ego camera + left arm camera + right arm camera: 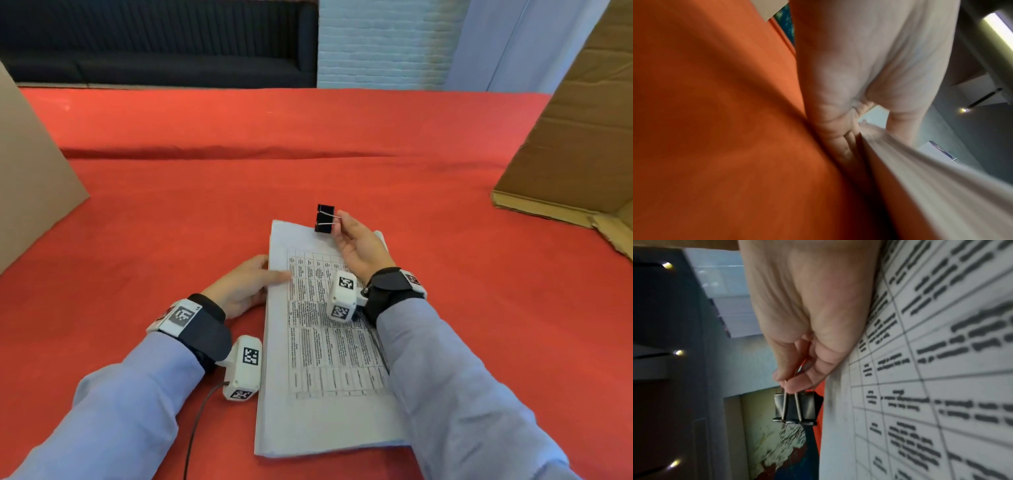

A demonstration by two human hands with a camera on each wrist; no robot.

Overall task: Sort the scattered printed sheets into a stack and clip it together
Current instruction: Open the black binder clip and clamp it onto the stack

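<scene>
A stack of printed sheets [322,346] with a table of text lies squared up on the red tablecloth [171,205]. My right hand [356,246] hovers over the stack's far end and pinches the wire handles of a black binder clip [324,219]; the clip [795,407] hangs just beyond the far edge of the paper [920,386]. My left hand [246,284] lies against the stack's left edge, thumb on the top sheet. In the left wrist view its fingers [840,142] press on the side of the stack [931,178].
An upright cardboard panel [30,178] stands at the left. An open cardboard box [579,137] sits at the right. A fold in the cloth [239,152] runs across the table behind the stack. A dark sofa [157,41] is beyond the table's far edge.
</scene>
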